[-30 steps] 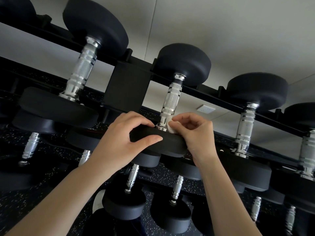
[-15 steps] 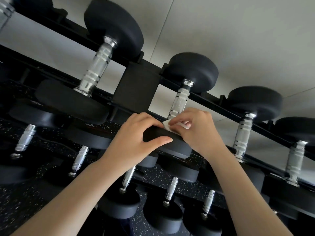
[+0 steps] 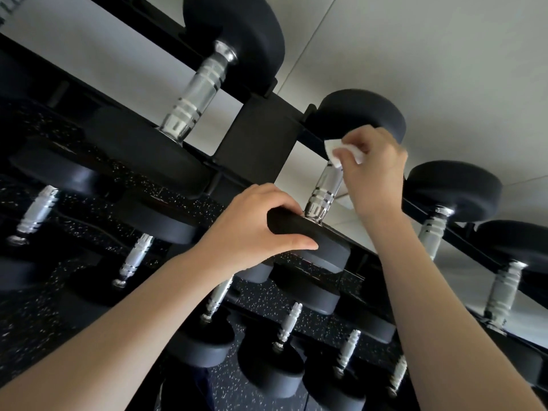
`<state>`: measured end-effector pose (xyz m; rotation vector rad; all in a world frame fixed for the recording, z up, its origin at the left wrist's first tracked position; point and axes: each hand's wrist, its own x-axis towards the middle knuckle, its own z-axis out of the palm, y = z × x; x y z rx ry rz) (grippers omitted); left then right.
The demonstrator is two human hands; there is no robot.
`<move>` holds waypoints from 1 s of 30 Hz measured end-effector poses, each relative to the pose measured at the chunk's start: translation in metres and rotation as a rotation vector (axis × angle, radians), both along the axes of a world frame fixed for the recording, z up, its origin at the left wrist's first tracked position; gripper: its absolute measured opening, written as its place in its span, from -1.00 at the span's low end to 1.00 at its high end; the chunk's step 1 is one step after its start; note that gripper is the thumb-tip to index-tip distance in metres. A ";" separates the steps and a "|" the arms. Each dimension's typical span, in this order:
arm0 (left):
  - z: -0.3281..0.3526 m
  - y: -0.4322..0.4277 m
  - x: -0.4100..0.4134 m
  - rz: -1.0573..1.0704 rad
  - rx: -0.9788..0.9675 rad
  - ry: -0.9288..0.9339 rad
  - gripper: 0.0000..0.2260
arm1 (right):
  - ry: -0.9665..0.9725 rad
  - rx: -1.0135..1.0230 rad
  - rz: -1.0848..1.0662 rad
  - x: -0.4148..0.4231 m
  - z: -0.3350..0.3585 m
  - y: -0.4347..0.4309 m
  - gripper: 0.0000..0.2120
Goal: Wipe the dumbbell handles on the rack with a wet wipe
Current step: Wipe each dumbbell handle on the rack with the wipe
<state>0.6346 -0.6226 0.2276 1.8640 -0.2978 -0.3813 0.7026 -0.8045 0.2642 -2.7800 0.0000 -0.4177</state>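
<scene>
A black dumbbell lies on the top tier of the rack point(image 3: 261, 137) with its chrome handle point(image 3: 324, 189) pointing away from me. My left hand point(image 3: 252, 226) grips the near head point(image 3: 314, 235) of this dumbbell, thumb under its edge. My right hand point(image 3: 373, 167) pinches a white wet wipe point(image 3: 341, 151) and holds it round the far end of the handle, just below the far head point(image 3: 355, 114). The lower stretch of the handle shows bare chrome.
Other black dumbbells with chrome handles lie on the top tier to the left point(image 3: 198, 93) and right point(image 3: 433, 229). Several smaller ones fill the lower tiers point(image 3: 284, 324). A speckled black floor point(image 3: 225, 378) lies below, a white wall point(image 3: 444, 54) behind.
My right hand has slid the wipe from the near end of the handle up to its far end. My left hand has kept its grip on the near head. The view has tilted.
</scene>
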 end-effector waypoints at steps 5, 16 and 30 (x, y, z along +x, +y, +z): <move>-0.003 0.001 0.001 0.003 -0.023 0.019 -0.66 | -0.092 -0.087 -0.023 0.002 -0.008 0.012 -0.90; -0.003 0.005 0.003 -0.012 -0.053 0.040 -0.67 | 0.537 -0.303 0.161 -0.002 0.016 0.030 -0.88; -0.008 0.004 0.001 0.021 -0.087 0.011 -0.65 | 0.779 -0.451 0.359 -0.016 0.026 0.046 -0.81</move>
